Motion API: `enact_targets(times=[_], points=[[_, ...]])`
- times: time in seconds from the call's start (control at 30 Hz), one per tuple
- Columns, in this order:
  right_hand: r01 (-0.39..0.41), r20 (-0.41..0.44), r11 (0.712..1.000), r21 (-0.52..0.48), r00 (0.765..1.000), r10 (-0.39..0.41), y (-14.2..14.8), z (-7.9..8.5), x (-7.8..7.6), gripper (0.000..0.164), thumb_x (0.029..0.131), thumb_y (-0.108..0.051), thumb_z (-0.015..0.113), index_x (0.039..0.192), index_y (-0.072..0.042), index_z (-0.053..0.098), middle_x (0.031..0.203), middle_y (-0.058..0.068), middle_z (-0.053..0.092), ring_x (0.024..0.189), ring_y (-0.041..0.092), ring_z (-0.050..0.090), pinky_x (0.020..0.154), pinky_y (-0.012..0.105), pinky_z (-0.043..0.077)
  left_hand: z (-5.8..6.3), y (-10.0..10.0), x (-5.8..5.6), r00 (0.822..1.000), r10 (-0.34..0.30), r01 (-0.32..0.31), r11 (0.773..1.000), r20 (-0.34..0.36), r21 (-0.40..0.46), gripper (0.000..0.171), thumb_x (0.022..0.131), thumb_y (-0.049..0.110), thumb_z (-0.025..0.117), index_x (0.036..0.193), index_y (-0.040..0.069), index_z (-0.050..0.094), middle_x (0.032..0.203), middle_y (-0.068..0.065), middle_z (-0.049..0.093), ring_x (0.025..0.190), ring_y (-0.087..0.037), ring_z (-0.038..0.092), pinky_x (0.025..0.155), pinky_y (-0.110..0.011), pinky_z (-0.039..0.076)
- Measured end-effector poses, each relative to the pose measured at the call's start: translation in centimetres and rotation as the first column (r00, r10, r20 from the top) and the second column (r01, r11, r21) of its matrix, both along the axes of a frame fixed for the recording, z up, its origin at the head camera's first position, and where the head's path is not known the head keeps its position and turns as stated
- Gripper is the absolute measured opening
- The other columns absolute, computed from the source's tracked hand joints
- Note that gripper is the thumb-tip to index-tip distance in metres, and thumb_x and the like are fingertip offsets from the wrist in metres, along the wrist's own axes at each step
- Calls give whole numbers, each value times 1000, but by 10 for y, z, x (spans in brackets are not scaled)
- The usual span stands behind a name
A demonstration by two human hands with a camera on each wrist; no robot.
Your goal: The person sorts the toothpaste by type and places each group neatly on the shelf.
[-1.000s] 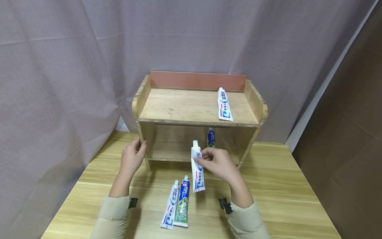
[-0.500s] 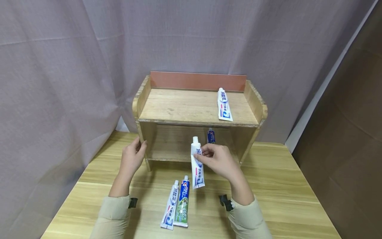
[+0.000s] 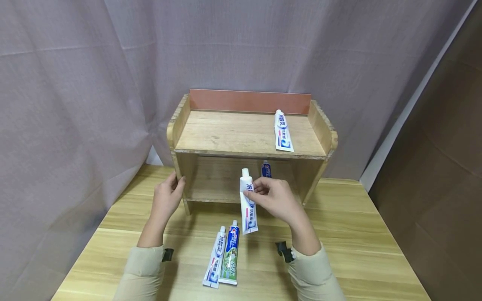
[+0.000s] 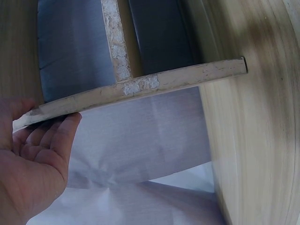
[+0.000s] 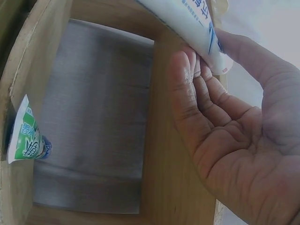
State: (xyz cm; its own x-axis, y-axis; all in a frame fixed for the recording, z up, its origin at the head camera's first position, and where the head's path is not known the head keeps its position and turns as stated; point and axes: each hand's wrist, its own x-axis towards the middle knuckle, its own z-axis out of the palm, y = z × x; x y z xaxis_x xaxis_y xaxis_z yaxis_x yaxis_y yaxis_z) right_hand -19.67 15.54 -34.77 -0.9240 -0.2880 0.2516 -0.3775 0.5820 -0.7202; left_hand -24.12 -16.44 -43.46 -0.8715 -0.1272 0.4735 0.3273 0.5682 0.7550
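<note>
My right hand [image 3: 276, 198] pinches a white toothpaste tube [image 3: 248, 207] between thumb and fingers, cap end up, in front of the wooden shelf [image 3: 226, 138]. Part of that tube [image 5: 187, 21] shows at the top of the right wrist view. At the shelf's left side, my left hand [image 3: 167, 196] grips the edge of the side panel; in the left wrist view the thumb and the fingers [image 4: 61, 138] lie on opposite faces of it. Another white toothpaste tube [image 3: 282, 131] lies on the upper board. On the lower board is a blue and green toothpaste tube [image 5: 30, 138], partly hidden in the head view.
On the wood-grain table [image 3: 357, 234] in front of the shelf lie a white toothpaste tube [image 3: 215, 259] and a blue and green toothpaste tube [image 3: 230, 255], side by side. A grey curtain [image 3: 241, 46] hangs behind the shelf, and a brown panel [image 3: 433, 175] stands at the right.
My right hand has risen a little with the white toothpaste tube, toward the shelf. The left hand stays at the side panel.
</note>
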Motion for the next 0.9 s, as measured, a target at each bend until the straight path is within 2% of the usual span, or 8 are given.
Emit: enact_targets(times=[0.3,0.57,0.73,0.9], points=[[-3,14,1000,-1,1000,3,0,7,0,26,89,-32,79,99,-9,73,88,-1,71,79,14,65,69,30,59,2,1,0,1000,7,-7,1000,10,-2,33,101,23,60,128,5,67,113,-22,70,105,-36,70,88,-46,60],[0,-35,1000,7,999,0,0,21,-1,24,88,-31,79,97,-9,73,87,-1,71,78,15,65,67,30,59,0,1,0,1000,9,-9,1000,9,0,32,102,25,60,127,7,67,112,-22,71,105,-35,70,88,-47,60],[56,-59,998,1,997,-56,-4,40,-4,25,88,-34,79,95,-11,73,85,-2,72,76,15,65,66,31,57,1,1,0,1000,19,-19,1000,4,-8,30,101,24,61,125,7,68,110,-20,72,104,-35,71,87,-48,61],[71,-57,996,-50,996,-74,-8,69,-8,23,88,-35,79,90,-12,73,79,0,71,71,18,66,61,31,56,1,0,0,1000,17,-17,1000,19,-9,31,101,24,60,125,7,68,109,-20,73,102,-35,71,86,-49,61]])
